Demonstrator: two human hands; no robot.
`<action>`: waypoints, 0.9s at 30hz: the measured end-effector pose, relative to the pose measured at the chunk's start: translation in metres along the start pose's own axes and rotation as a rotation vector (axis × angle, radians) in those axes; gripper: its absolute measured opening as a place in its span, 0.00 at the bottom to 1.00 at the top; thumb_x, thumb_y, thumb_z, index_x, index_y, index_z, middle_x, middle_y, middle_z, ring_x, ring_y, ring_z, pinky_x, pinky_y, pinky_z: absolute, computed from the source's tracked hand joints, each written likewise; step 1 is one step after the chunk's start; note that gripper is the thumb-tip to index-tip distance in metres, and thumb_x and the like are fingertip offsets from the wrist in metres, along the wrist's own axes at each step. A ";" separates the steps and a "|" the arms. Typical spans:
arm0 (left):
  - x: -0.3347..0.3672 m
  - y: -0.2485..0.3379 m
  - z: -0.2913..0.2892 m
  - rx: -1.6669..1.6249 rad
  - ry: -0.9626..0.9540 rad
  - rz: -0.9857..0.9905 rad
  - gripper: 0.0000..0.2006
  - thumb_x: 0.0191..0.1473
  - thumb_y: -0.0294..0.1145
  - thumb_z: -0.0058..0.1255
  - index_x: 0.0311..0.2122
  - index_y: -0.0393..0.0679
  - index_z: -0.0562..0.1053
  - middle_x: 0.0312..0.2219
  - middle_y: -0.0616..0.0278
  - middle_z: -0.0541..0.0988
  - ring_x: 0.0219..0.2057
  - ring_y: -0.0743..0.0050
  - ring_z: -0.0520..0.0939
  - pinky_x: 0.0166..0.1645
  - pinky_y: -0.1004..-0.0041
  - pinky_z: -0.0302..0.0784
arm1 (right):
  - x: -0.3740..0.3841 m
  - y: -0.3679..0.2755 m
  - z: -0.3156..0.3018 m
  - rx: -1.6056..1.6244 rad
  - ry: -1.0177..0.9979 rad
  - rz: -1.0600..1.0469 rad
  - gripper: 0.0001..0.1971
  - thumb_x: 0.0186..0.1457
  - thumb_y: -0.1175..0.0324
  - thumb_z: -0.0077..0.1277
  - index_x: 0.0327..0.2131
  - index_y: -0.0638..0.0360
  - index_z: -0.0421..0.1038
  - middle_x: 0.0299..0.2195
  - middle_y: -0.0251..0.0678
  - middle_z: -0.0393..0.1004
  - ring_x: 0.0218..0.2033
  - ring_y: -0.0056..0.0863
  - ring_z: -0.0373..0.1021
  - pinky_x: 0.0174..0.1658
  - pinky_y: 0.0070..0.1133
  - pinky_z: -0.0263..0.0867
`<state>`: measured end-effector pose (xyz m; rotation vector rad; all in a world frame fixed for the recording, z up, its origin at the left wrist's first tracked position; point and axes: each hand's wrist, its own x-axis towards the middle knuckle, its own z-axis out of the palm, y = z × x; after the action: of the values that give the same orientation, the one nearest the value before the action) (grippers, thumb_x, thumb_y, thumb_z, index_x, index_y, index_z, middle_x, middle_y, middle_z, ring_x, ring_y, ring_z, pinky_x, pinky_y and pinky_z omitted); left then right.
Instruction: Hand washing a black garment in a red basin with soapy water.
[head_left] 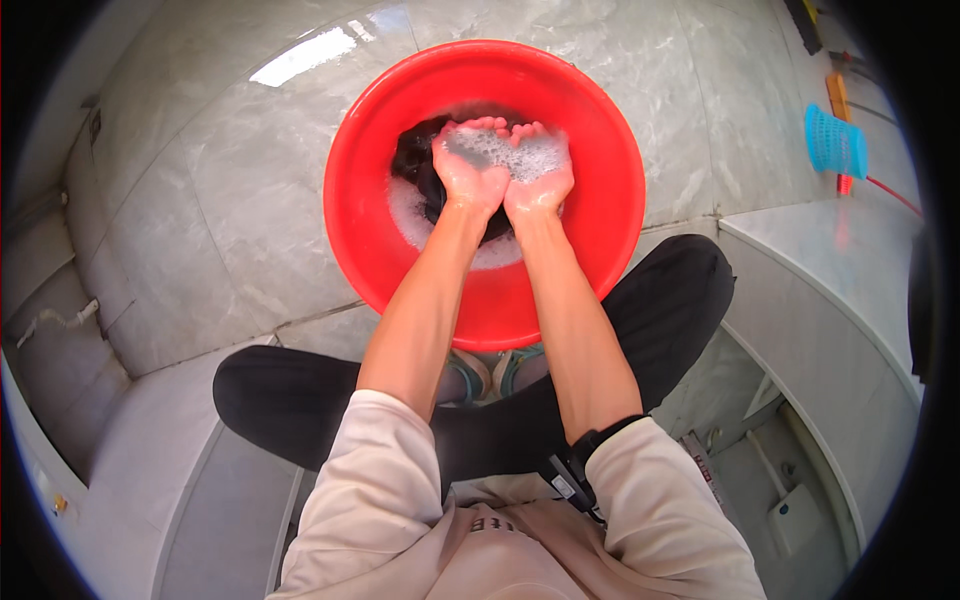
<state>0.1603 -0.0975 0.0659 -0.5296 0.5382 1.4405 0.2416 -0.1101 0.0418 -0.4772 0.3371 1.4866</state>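
- Shirt (372, 470): pale, creased cloth; the lower edge of view cuts it off.
- Trousers (285, 395): matte black fabric, knees spread to either side of the bare forearms.
- Shoes (472, 376): partly hidden by the basin's near rim and the legs; I cannot make out their full shape.
- Basin (340, 200): round, red, smooth and glossy, with a flared wall; stands on the floor.
- Left hand (468, 178) and right hand (541, 190): side by side over the basin's interior, palms up, wet, cupped. Fingers appear pressed together within each hand, tips curled upward; foam covers much of their length.
- Foam (538, 155): white, fine-bubbled; lies across both palms. More suds line the basin's interior.
- Dark cloth (412, 160): inside the basin, around and below the hands; its outline is broken by them, so I cannot tell the garment type.
- Floor (250, 190): grey marbled tile, glare at upper left.
- Blue basket (836, 141): perforated, tapered, at far right.
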 end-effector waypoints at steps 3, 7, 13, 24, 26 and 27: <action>-0.030 0.008 0.013 0.018 -0.015 0.031 0.15 0.54 0.40 0.39 0.28 0.38 0.71 0.31 0.53 0.75 0.33 0.56 0.72 0.45 0.57 0.70 | -0.029 0.010 0.034 -0.017 0.146 -0.052 0.20 0.62 0.56 0.37 0.33 0.66 0.69 0.33 0.45 0.72 0.36 0.40 0.68 0.48 0.38 0.66; -0.051 0.023 0.014 0.043 -0.246 0.071 0.20 0.54 0.41 0.37 0.38 0.35 0.75 0.42 0.49 0.77 0.43 0.54 0.74 0.53 0.54 0.68 | -0.058 0.019 0.052 0.085 0.069 -0.002 0.20 0.63 0.59 0.33 0.42 0.67 0.68 0.39 0.44 0.72 0.42 0.42 0.68 0.53 0.38 0.65; -0.077 0.026 0.027 0.040 -0.294 0.115 0.23 0.58 0.39 0.31 0.47 0.33 0.72 0.50 0.49 0.73 0.56 0.54 0.69 0.63 0.53 0.60 | -0.066 0.019 0.052 0.159 -0.011 0.039 0.21 0.63 0.58 0.32 0.45 0.66 0.68 0.43 0.45 0.72 0.49 0.41 0.67 0.57 0.38 0.62; -0.083 0.032 0.032 0.425 -0.242 0.214 0.31 0.63 0.50 0.23 0.58 0.34 0.64 0.61 0.51 0.63 0.66 0.54 0.53 0.70 0.59 0.39 | -0.078 0.026 0.068 -0.181 0.059 0.005 0.23 0.62 0.58 0.36 0.56 0.63 0.61 0.56 0.42 0.65 0.62 0.40 0.56 0.66 0.35 0.46; -0.081 0.036 0.031 0.691 -0.056 0.304 0.34 0.63 0.53 0.18 0.63 0.37 0.58 0.65 0.55 0.57 0.69 0.59 0.42 0.69 0.62 0.25 | -0.072 0.020 0.065 -0.496 0.189 -0.014 0.28 0.61 0.59 0.40 0.62 0.58 0.55 0.64 0.41 0.56 0.66 0.38 0.49 0.67 0.32 0.37; -0.081 0.042 0.028 0.707 0.009 0.326 0.34 0.63 0.54 0.19 0.65 0.40 0.55 0.65 0.54 0.58 0.69 0.58 0.44 0.70 0.60 0.27 | -0.070 0.016 0.062 -0.718 0.256 -0.053 0.27 0.60 0.61 0.42 0.62 0.59 0.56 0.62 0.40 0.59 0.66 0.37 0.51 0.66 0.31 0.41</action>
<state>0.1145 -0.1399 0.1384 0.1228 1.1173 1.4306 0.2168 -0.1395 0.1282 -1.2445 -0.0271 1.4714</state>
